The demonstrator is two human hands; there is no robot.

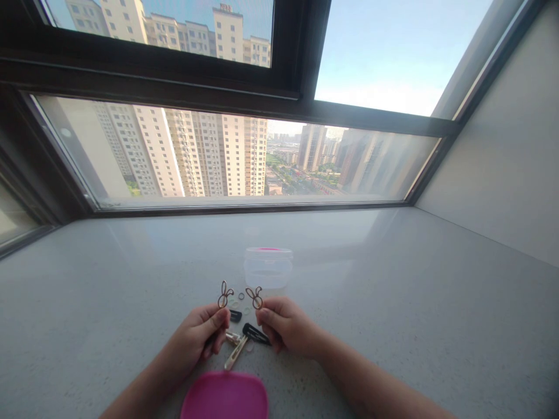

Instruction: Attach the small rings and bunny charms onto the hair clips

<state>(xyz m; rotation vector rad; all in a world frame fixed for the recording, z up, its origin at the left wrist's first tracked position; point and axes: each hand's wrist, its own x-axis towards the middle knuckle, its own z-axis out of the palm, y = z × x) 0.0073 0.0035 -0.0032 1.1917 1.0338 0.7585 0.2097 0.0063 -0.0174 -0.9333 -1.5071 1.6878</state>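
Note:
My left hand (203,333) pinches a bunny-shaped wire clip (223,295), its looped ears pointing up. A matching bunny-shaped wire clip (255,299) is held upright between the thumb and fingers of my right hand (286,326). The two clips are apart, side by side. Between and below my hands lie black snap hair clips (255,333) and light metallic hair clips (236,352), partly overlapping. A small dark ring (241,295) and several pale or clear bands (246,311) are scattered just beyond them.
Behind my hands stands a clear plastic container (268,270). A pink lid or shallow tray (225,397) lies nearest me. The pale speckled surface (131,262) runs up to a dark-framed window (244,210), and a white wall (502,174) rises at the right.

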